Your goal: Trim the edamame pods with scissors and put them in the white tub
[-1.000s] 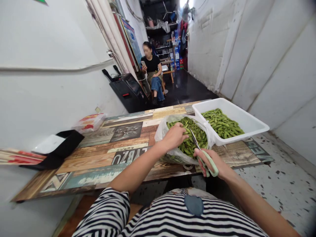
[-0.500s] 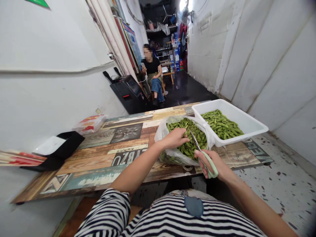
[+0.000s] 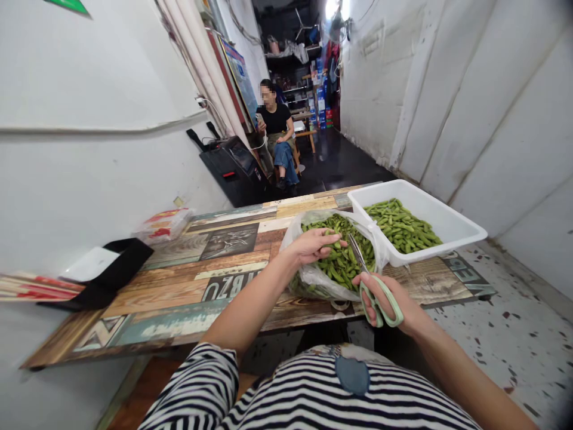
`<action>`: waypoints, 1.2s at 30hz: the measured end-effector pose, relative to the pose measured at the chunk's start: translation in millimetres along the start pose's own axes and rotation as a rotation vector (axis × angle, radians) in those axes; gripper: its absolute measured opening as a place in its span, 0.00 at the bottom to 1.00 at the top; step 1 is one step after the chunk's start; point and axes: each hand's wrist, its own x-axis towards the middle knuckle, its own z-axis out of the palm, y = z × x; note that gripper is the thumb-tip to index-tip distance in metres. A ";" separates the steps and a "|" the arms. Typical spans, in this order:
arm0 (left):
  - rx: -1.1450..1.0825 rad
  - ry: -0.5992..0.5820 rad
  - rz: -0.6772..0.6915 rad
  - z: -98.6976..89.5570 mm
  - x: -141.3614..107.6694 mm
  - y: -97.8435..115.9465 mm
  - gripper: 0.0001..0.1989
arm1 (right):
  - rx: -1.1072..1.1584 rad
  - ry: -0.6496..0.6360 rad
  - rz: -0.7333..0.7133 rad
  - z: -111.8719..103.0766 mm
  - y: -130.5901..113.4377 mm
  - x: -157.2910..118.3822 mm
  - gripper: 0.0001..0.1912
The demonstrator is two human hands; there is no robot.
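Green pods [image 3: 342, 272] fill an open clear plastic bag [image 3: 295, 230] on the wooden-patterned table. Over the bag's left part is my left hand [image 3: 313, 245], its fingers pinched on a green pod [image 3: 333, 234]. My right hand [image 3: 385, 295] is wrapped round the light green handles of a pair of scissors [image 3: 358, 254]. The scissors' blades point up and left over the bag, close to my left fingertips. More pods [image 3: 403, 227] lie in a white plastic tub [image 3: 456, 227] just right of the bag.
On the table's left stand a black holder [image 3: 129, 251] with red-and-white sticks [image 3: 40, 286] by it and a plastic package [image 3: 163, 226]. Beyond the table, a person [image 3: 275, 128] sits holding a phone, beside a black machine [image 3: 235, 167].
My left hand has drawn slightly left and turned, now with a pod at its fingertips. My right hand has shifted a little right, and the scissors' handles have spread apart.
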 end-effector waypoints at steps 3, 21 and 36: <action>-0.114 0.069 -0.013 -2.0 3.3 -4.0 0.17 | 0.005 -0.029 -0.006 -0.7 4.4 1.2 0.24; -0.048 0.199 0.069 19.9 -7.4 -10.9 0.14 | 0.086 -0.094 -0.021 2.5 -1.3 1.9 0.27; 0.051 0.175 0.102 22.4 -13.0 -9.3 0.15 | -0.003 -0.028 0.005 0.0 0.3 3.1 0.25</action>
